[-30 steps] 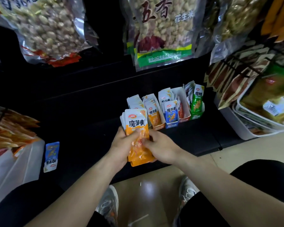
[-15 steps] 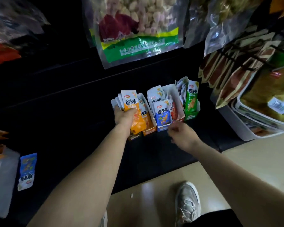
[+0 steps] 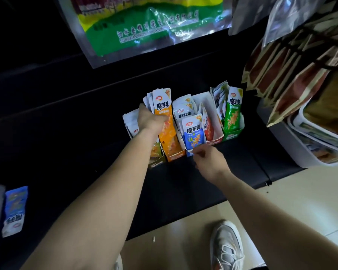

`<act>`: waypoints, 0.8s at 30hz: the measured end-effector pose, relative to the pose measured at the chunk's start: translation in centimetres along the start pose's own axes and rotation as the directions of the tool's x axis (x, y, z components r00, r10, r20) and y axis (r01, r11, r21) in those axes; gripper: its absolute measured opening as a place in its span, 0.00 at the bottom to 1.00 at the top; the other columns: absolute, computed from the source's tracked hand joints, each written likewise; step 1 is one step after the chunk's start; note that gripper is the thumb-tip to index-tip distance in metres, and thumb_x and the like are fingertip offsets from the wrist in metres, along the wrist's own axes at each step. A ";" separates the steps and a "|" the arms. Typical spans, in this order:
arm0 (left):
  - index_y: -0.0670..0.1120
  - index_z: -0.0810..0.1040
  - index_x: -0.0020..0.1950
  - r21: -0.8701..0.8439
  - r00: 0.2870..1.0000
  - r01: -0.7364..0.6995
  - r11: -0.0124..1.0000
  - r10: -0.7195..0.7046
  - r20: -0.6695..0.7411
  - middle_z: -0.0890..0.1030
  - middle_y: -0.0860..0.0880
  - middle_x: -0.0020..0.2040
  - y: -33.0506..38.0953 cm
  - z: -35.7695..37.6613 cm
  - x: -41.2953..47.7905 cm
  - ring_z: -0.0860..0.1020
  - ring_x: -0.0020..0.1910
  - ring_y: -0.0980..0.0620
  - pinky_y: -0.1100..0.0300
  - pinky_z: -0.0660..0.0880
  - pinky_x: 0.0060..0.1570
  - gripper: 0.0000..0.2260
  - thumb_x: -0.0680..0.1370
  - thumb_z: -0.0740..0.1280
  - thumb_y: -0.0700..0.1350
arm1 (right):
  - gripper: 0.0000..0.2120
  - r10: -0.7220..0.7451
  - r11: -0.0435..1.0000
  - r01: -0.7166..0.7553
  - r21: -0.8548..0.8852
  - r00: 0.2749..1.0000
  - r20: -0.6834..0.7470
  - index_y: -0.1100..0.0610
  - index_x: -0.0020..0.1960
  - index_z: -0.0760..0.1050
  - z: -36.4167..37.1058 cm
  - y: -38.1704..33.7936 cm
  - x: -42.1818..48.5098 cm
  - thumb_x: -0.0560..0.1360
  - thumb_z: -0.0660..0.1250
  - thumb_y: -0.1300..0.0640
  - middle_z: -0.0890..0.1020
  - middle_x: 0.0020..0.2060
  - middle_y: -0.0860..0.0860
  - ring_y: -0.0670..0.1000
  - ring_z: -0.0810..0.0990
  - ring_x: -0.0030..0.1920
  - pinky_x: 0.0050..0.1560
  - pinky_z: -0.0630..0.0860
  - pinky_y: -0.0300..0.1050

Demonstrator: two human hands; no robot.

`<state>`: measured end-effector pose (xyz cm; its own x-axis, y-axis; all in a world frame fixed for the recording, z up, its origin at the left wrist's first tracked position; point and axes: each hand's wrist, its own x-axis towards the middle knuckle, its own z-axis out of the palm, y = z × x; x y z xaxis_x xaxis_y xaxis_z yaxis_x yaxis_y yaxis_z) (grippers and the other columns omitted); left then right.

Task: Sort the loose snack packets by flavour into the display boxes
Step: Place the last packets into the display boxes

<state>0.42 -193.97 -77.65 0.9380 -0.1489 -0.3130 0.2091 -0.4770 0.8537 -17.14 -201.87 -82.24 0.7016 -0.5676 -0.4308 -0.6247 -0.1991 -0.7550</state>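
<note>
A row of display boxes stands on the dark shelf: an orange box (image 3: 175,153), a blue box (image 3: 189,151) with blue packets (image 3: 192,131), a red box (image 3: 216,140) and a green box (image 3: 233,133) with green packets (image 3: 233,112). My left hand (image 3: 149,119) grips a stack of orange packets (image 3: 164,114) standing in the orange box. My right hand (image 3: 208,159) has its fingers curled at the front of the blue box; I cannot tell whether it grips the box. One loose blue packet (image 3: 14,210) lies far left on the shelf.
Large nut bags (image 3: 144,26) hang above the boxes. Brown packets (image 3: 293,75) hang at right over white bins (image 3: 304,149). A leftmost box (image 3: 156,162) with white-backed packets (image 3: 131,121) sits beside the orange one. My shoe (image 3: 226,246) is on the tiled floor below.
My left hand carried the orange stack from in front of me into the orange box. My right hand let go of the stack and moved to the blue box front. The camera moved closer.
</note>
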 end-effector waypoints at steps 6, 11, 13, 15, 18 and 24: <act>0.44 0.62 0.76 0.113 0.999 -0.015 0.994 0.010 0.039 0.77 0.44 0.67 -0.5 1.0 1.1 0.77 0.63 0.42 0.53 0.77 0.56 0.39 0.70 0.78 0.37 | 0.07 0.013 1.000 -0.013 0.000 1.000 -0.002 0.50 0.54 0.77 1.1 -0.4 0.4 0.78 0.62 0.56 0.83 0.49 0.52 0.55 0.83 0.48 0.51 0.81 0.50; 0.47 0.63 0.77 0.215 0.993 -0.008 0.977 -0.018 0.120 0.79 0.44 0.65 -3.1 1.3 0.3 0.79 0.52 0.49 0.67 0.74 0.29 0.40 0.70 0.78 0.35 | 0.09 0.020 1.000 -0.020 0.014 1.000 0.008 0.50 0.56 0.78 2.0 -0.2 1.0 0.78 0.62 0.54 0.83 0.49 0.51 0.52 0.83 0.46 0.47 0.81 0.47; 0.48 0.63 0.78 0.204 0.994 -0.050 0.978 0.028 0.110 0.79 0.46 0.65 -3.6 1.5 0.3 0.78 0.51 0.50 0.65 0.73 0.33 0.40 0.70 0.77 0.35 | 0.09 0.027 0.999 -0.028 0.019 1.000 0.006 0.49 0.56 0.78 2.1 0.0 1.2 0.78 0.63 0.53 0.83 0.49 0.51 0.52 0.84 0.45 0.47 0.81 0.48; 0.48 0.62 0.78 0.185 0.993 -0.059 0.981 0.040 0.108 0.79 0.47 0.65 -3.4 1.5 0.3 0.78 0.55 0.49 0.62 0.73 0.41 0.39 0.72 0.77 0.36 | 0.08 0.043 0.999 -0.043 0.023 0.999 0.009 0.50 0.56 0.78 2.2 0.2 1.2 0.79 0.63 0.54 0.82 0.49 0.51 0.52 0.83 0.46 0.48 0.82 0.49; 0.48 0.66 0.74 0.183 0.985 -0.129 0.975 0.105 0.136 0.79 0.49 0.63 -3.2 0.9 0.6 0.77 0.51 0.53 0.68 0.72 0.36 0.35 0.71 0.77 0.38 | 0.09 0.039 0.999 -0.039 -0.005 0.999 0.008 0.50 0.57 0.78 2.3 0.5 1.0 0.78 0.63 0.55 0.82 0.50 0.51 0.51 0.82 0.46 0.44 0.78 0.44; 0.47 0.73 0.71 0.139 0.947 -0.312 0.940 0.296 0.124 0.77 0.51 0.67 -2.7 -3.8 0.4 0.74 0.65 0.57 0.74 0.69 0.56 0.26 0.74 0.75 0.39 | 0.12 -0.018 0.999 0.020 -0.040 0.999 0.031 0.53 0.61 0.78 2.3 -1.5 -0.2 0.80 0.62 0.57 0.82 0.51 0.51 0.53 0.81 0.49 0.47 0.77 0.45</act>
<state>1.23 -189.44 -78.53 0.9161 -0.3896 -0.0952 -0.1346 -0.5223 0.8421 -15.58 -199.64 -82.19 0.7233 -0.5385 -0.4323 -0.6242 -0.2422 -0.7428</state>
